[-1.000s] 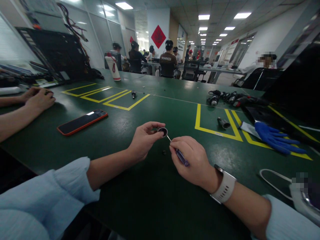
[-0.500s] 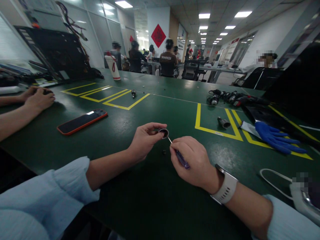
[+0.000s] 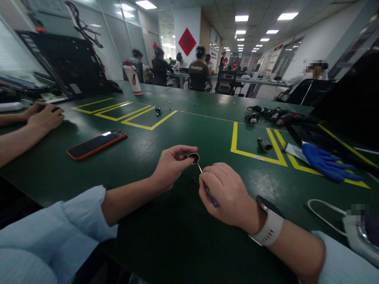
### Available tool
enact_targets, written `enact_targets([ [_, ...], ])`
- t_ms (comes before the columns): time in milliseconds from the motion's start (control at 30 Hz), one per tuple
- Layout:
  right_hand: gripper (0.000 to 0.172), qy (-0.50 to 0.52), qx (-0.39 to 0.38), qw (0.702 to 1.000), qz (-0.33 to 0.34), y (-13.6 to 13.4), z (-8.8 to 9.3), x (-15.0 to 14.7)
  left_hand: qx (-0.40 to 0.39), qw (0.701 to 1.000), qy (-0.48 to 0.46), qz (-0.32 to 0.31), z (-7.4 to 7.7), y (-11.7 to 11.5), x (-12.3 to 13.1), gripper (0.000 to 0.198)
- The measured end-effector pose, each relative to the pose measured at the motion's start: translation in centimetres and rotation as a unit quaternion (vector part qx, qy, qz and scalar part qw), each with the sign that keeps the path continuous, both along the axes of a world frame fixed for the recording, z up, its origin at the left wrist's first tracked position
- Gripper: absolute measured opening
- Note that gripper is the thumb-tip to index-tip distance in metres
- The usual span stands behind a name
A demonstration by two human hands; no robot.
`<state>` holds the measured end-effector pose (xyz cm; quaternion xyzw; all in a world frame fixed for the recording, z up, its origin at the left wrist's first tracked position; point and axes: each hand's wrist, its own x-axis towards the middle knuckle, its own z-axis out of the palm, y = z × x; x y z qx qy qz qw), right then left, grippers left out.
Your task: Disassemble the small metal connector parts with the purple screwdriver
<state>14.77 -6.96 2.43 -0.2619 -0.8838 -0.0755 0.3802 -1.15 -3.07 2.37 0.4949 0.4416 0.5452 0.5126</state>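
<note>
Between thumb and fingers, my left hand (image 3: 171,165) pinches a small round metal ring (image 3: 194,157), its opening turned toward me. My right hand (image 3: 226,193) is closed around a screwdriver with a dark purple handle (image 3: 212,197). Its thin metal shaft (image 3: 199,167) reaches up to the ring's lower right rim; whether the tip touches inside cannot be made out. Just below the ring, a tiny dark part (image 3: 194,180) lies on the green table (image 3: 154,232).
Left of my hands lies a phone (image 3: 97,144); another person's hands (image 3: 44,118) rest beyond it. Yellow tape outlines hold a metal fitting (image 3: 264,144) and a small metal part (image 3: 158,111). A blue glove (image 3: 325,161), cabled parts (image 3: 253,118) and a white cup (image 3: 133,80) stand farther out.
My right hand has shifted slightly left and down and turned, so less of the screwdriver handle shows and its shaft stands steeper. My left hand and the ring stay in place.
</note>
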Motion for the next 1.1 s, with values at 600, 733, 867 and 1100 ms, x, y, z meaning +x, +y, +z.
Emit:
enact_targets([
  [600,0.016,-0.009,-0.013,1.0,-0.005,-0.29,0.31,-0.01,0.002,1.0,0.011,-0.002,0.14,-0.2,0.07,0.019],
  [733,0.015,-0.003,-0.021,1.0,-0.006,-0.4,0.46,0.02,-0.001,1.0,0.011,-0.004,0.21,-0.28,0.1,0.02],
  [867,0.015,-0.013,-0.019,1.0,-0.014,-0.4,0.33,-0.04,-0.001,1.0,0.006,-0.002,0.1,-0.19,0.09,0.019],
  [1100,0.015,0.002,-0.042,0.999,-0.015,-0.46,0.46,-0.15,-0.012,1.0,0.01,-0.005,0.14,-0.22,-0.07,0.019],
])
